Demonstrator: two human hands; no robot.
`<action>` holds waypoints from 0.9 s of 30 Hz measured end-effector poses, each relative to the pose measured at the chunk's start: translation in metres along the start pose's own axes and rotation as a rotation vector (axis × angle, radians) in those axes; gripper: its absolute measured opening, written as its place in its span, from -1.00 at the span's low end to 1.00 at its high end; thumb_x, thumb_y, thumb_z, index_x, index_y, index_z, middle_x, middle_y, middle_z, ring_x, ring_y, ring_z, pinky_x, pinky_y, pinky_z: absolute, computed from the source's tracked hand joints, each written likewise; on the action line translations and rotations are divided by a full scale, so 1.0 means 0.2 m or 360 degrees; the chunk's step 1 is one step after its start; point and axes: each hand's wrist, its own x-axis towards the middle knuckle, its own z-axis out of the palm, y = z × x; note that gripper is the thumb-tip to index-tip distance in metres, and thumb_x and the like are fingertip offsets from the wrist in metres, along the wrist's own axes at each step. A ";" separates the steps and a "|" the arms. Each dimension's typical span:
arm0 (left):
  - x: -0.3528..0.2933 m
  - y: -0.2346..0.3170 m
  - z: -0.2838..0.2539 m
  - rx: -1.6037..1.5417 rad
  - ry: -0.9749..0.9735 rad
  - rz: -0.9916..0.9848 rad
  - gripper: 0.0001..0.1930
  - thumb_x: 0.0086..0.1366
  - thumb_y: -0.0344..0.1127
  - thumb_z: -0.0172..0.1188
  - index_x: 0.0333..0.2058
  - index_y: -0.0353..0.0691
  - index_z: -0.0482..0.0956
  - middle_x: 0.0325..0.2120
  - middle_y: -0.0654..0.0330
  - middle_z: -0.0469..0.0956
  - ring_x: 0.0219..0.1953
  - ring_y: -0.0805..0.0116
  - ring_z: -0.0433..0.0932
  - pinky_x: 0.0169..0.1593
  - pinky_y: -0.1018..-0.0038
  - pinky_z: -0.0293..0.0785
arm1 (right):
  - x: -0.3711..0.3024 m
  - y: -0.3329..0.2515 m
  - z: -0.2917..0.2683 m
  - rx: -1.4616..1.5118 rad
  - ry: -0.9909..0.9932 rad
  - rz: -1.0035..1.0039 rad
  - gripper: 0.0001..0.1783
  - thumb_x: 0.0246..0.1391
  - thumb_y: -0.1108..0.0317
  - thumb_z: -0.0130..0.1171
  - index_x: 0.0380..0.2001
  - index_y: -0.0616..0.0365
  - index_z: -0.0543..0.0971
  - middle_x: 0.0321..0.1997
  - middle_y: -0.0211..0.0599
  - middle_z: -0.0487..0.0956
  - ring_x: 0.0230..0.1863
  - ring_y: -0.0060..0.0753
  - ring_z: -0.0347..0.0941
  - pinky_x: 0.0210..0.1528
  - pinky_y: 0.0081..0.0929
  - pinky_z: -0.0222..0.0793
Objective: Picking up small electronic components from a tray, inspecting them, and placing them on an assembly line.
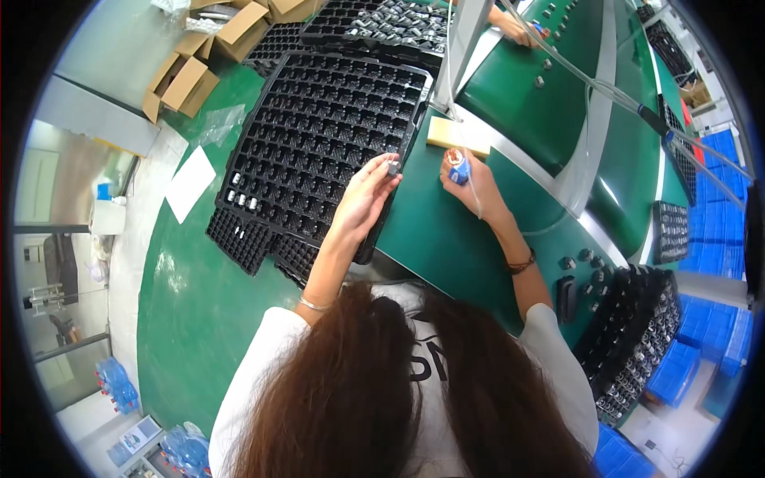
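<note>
My left hand (366, 193) is closed, its fingertips pinching a small silvery metal part (393, 169) above the right edge of a large black compartment tray (319, 131). My right hand (484, 191) is wrapped round a blue hand tool (460, 172) with a coppery end. A thin clear hose (476, 199) runs beside it; where it joins the tool is hard to make out. Several small white-and-metal parts (241, 199) sit in the tray's near left pockets. Just beyond my right hand lies a yellow block (457, 135) on the green tabletop (430, 231).
Another person's hand (518, 30) works at the far side by a green conveyor belt (518, 95) carrying small parts. Loose metal parts (587, 255) and a filled black tray (637, 342) lie at right. Open cardboard boxes (190, 82) stand far left; blue bins (713, 231) stack far right.
</note>
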 end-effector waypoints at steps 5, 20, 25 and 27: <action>0.01 -0.03 0.02 0.0038 -0.0058 -0.0023 -0.69 0.32 -0.30 0.00 -0.01 -0.30 0.38 -0.20 0.26 0.46 -0.17 0.49 0.43 0.01 0.59 0.32 | -0.01 0.05 0.01 -0.0138 0.0054 -0.0035 -0.61 -0.12 0.32 0.27 -0.25 0.30 0.41 -0.43 -0.18 0.53 -0.43 -0.43 0.47 -0.28 -0.51 0.38; 0.02 -0.12 0.09 0.0336 -0.0103 0.0085 -0.66 0.32 -0.34 0.00 0.05 -0.28 0.36 -0.24 0.31 0.46 -0.22 0.59 0.41 -0.04 0.64 0.34 | -0.07 -0.03 -0.05 0.0040 0.0003 0.0168 -0.50 -0.07 0.26 0.27 -0.10 0.31 0.38 -0.39 -0.19 0.57 -0.35 -0.53 0.49 -0.25 -0.55 0.39; 0.01 -0.12 0.10 0.0366 -0.0092 0.0086 -0.66 0.29 -0.36 0.04 0.03 -0.31 0.37 -0.23 0.28 0.48 -0.21 0.59 0.43 -0.03 0.63 0.35 | -0.07 0.01 -0.06 0.0402 0.0085 0.0087 -0.58 0.01 0.30 0.18 -0.11 0.33 0.40 -0.31 -0.32 0.54 -0.28 -0.60 0.44 -0.20 -0.61 0.35; 0.03 -0.13 0.13 0.0329 -0.0120 0.0098 -0.67 0.25 -0.39 0.09 -0.01 -0.33 0.39 -0.22 0.26 0.50 -0.20 0.57 0.44 -0.03 0.63 0.35 | -0.07 0.03 -0.07 0.0699 0.0263 0.0170 -0.66 0.04 0.29 0.16 -0.17 0.30 0.43 -0.33 -0.38 0.53 -0.32 -0.64 0.41 -0.25 -0.65 0.33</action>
